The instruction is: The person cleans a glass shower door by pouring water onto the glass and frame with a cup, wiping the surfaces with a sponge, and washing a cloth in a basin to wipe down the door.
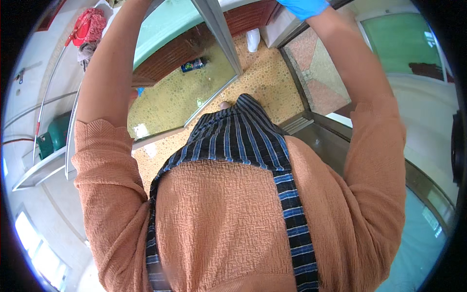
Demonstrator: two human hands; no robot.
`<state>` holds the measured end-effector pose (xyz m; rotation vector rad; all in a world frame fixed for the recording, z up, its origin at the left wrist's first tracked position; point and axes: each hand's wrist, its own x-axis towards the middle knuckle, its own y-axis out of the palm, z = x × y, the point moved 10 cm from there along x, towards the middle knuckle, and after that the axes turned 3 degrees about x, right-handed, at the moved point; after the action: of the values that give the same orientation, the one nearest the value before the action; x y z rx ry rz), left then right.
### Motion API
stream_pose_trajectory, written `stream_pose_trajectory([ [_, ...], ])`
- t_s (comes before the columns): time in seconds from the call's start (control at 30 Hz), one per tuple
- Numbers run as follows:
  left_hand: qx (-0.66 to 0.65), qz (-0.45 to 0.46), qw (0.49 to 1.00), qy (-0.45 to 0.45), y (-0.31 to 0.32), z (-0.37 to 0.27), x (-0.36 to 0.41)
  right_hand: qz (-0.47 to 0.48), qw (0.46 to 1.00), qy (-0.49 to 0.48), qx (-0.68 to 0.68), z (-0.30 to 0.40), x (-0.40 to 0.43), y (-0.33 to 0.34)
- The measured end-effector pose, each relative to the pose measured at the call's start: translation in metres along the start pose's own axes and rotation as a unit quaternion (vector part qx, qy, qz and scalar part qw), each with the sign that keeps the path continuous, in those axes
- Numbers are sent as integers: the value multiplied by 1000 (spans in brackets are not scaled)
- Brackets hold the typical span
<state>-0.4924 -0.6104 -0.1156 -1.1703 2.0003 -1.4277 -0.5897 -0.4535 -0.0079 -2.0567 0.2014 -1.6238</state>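
Only the wrist part of my right hand [304, 8] shows, in a blue glove at the top edge; its fingers and anything they hold are cut off. My left hand is out of view, past the top edge beyond my raised bare forearm. Between my arms stands a framed glass panel [175, 87], its metal frame slanting down to a corner near the middle. Through the glass or in it appear a pale green rim and a dark bottle [192, 65] on the pebble-patterned floor. I wear a striped apron [237, 135] over an orange-brown top.
A white object [253, 40] stands on the floor [270, 84] by a reddish-brown ribbed panel. A metal door sill [297, 78] runs at the right. Red and grey cloths [88, 27] hang at the upper left, above a shelf [40, 171] with a green container [60, 133].
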Motion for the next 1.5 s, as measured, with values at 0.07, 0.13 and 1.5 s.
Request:
stream_pose_trajectory([
  [0.07,64,-14,997,-28,-8,3,-2,-17,994,104,20,-27,-13,5],
  [0.13,92,19,995,-44,-5,-4,0,52,968,207,134,-63,-36,28],
  [1.5,-243,-323,809,-427,192,-130,-125,475,236,590,608,-163,-256,380],
])
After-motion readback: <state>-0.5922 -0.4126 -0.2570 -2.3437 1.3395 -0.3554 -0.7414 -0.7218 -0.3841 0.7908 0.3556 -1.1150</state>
